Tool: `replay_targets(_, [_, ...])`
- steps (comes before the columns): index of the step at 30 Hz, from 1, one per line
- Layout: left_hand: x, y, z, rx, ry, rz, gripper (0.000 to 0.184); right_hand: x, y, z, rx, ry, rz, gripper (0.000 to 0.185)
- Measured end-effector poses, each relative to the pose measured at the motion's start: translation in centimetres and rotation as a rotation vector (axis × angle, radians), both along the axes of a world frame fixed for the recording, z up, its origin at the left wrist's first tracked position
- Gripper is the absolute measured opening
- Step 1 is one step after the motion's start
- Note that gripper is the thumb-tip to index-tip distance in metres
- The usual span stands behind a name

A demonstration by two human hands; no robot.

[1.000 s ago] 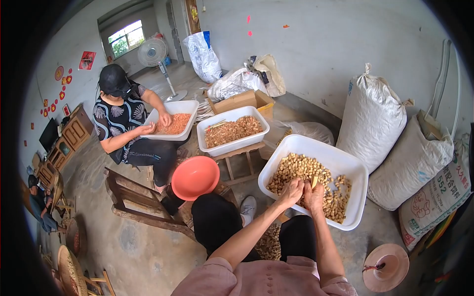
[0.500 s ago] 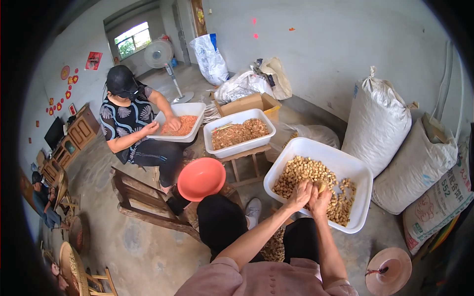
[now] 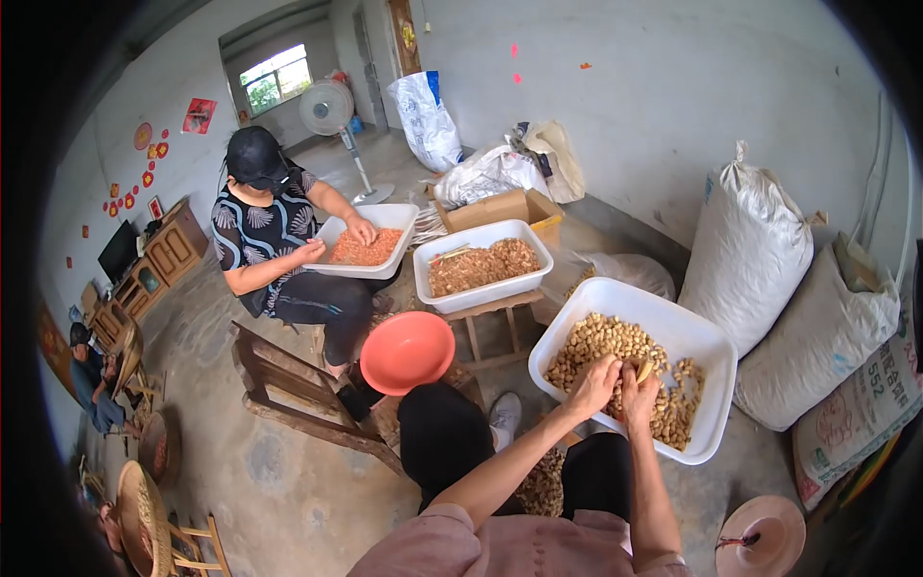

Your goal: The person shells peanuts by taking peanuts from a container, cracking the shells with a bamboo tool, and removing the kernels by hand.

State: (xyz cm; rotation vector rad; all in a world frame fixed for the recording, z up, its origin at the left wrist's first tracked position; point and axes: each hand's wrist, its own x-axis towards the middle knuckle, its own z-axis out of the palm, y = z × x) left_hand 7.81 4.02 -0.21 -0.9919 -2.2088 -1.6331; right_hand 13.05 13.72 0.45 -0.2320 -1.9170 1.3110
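Note:
A white plastic tub point(image 3: 694, 335) holds a heap of unshelled peanuts point(image 3: 601, 341), with more scattered at its right side. Over the near edge of the heap, my left hand point(image 3: 593, 387) and my right hand point(image 3: 638, 396) meet fingertip to fingertip. A pale peanut point(image 3: 645, 368) shows at the fingers of my right hand, which are closed on it. The fingers of my left hand are pinched together; what lies between them is hidden. Something reddish is just visible under my right hand.
A red basin point(image 3: 408, 353) is left of my knees, near a wooden chair point(image 3: 298, 389). Another tub point(image 3: 481, 288) holds brown shelled pieces. A co-worker point(image 3: 264, 226) handles reddish kernels in a tub. Full sacks point(image 3: 748, 252) stand at right; a hat point(image 3: 769, 539) lies on the floor.
The view has shifted slightly, moving the scene right and down. My hands have parted a little at the fingertips, and the peanut at my right hand shows more clearly.

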Motion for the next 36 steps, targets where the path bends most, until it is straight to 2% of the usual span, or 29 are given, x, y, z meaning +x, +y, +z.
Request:
replay_targets(3, [-1.2, 1.1, -2.3, 0.207, -0.274, -0.045, 0.019, -0.8, 0.5, -1.7, -0.098, -0.037, 0.029, 0.009])
replay_targets(7, [0.0, -0.6, 1.5, 0.347, -0.805, -0.225, 0.014, 0.1, -0.6, 0.5, -0.256, -0.084, 0.066, 0.009])
replay_targets(9, [-0.1, -0.9, 1.7, 0.38, -0.872, -0.267, 0.014, -0.3, -0.1, -0.5, -0.266, -0.05, 0.124, 0.009])
replay_targets(13, [-0.6, -1.5, 1.8, 0.457, -1.089, -0.379, 0.013, -0.2, -0.4, -0.3, -0.461, 0.025, 0.244, 0.011])
replay_targets(20, [-1.5, -2.0, 1.5, 0.478, -1.155, -0.43, 0.013, -0.6, -0.2, -1.1, -0.406, 0.093, 0.296, 0.012])
replay_targets(23, [-0.6, -2.5, 4.1, 0.35, -0.982, -0.3, 0.011, -0.3, -0.3, -0.5, -0.422, 0.043, 0.234, 0.01])
replay_targets(24, [-0.9, -2.6, 4.3, 0.247, -0.812, -0.231, 0.008, -0.2, -0.2, -0.3, -0.392, 0.029, 0.213, 0.01])
replay_targets(27, [-1.2, -3.1, 5.0, -0.298, 0.336, 0.002, 0.005, -0.1, -0.1, 0.0, -0.28, -0.006, 0.132, 0.011])
replay_targets(28, [-2.2, -3.2, 4.7, -0.352, 0.594, -0.002, 0.011, 0.0, -0.1, 0.0, -0.222, -0.016, 0.099, 0.011])
replay_targets(31, [-2.2, -3.9, 4.7, -0.026, -0.384, -0.213, 0.01, -0.1, 0.3, 0.4, -0.174, -0.024, 0.06, 0.01])
replay_targets(36, [-2.3, -4.7, 6.2, 0.379, -1.013, -0.391, 0.015, -0.1, -0.2, -0.2, -0.167, -0.029, 0.067, 0.011])
